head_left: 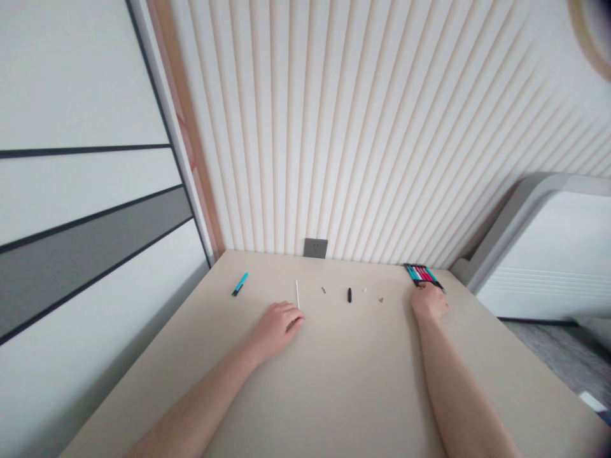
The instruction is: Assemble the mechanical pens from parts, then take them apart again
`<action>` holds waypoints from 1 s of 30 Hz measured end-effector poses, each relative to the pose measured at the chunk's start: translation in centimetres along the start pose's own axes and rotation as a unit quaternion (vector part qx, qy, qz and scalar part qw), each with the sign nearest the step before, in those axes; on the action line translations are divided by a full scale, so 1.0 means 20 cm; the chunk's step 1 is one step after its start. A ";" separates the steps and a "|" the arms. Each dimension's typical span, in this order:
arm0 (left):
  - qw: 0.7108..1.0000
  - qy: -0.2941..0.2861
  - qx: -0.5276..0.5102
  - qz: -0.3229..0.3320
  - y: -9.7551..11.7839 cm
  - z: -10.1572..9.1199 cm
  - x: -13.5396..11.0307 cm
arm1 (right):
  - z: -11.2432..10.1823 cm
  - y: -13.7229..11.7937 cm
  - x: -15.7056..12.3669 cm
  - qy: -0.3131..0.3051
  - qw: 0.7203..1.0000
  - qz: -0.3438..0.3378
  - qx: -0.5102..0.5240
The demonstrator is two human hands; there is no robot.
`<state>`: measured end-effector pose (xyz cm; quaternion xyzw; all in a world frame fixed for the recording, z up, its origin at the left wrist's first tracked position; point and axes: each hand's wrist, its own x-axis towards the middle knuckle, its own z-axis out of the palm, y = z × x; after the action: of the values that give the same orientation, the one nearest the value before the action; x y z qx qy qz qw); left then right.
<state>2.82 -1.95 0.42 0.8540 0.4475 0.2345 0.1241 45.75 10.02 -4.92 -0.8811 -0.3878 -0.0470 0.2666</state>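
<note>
My left hand [278, 326] rests on the table, palm down, fingers loosely bent and the thumb apart, with nothing seen in it. Just beyond its fingertips lies a thin white pen refill [297, 294]. At the right, my right hand [430, 301] is closed at the near end of a black tray of pens [424, 274], in teal, white and red or pink; its fingertips are partly hidden. Between the hands lie a small spring-like piece [323, 290], a black pen grip or barrel piece [349, 295], a tiny whitish piece [365, 290] and a small grey piece [380, 299].
A teal and black pen body [240, 284] lies at the table's [334, 394] left. Behind the table stands a ribbed wall with a dark socket [316, 247]. A white cabinet [95, 267] borders the left; a grey-white headboard-like panel [554, 248] stands at the right.
</note>
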 end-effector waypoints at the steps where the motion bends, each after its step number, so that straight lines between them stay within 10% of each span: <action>1: 1.000 0.000 0.000 0.002 0.00 0.00 0.00 | 0.00 0.00 0.00 0.001 1.000 -0.002 -0.001; 17: 0.997 0.046 0.062 0.003 -0.10 -0.07 0.01 | -0.07 -0.18 -0.25 0.071 0.959 -0.254 0.107; 30: 0.884 0.106 0.284 -0.355 -0.39 -0.22 -0.09 | -0.06 -0.18 -0.27 0.031 0.956 -0.263 0.129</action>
<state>-5.81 1.04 0.49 0.6069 0.7786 0.1265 -0.0971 39.52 7.93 -3.91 -0.7040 -0.6002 -0.0923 0.3683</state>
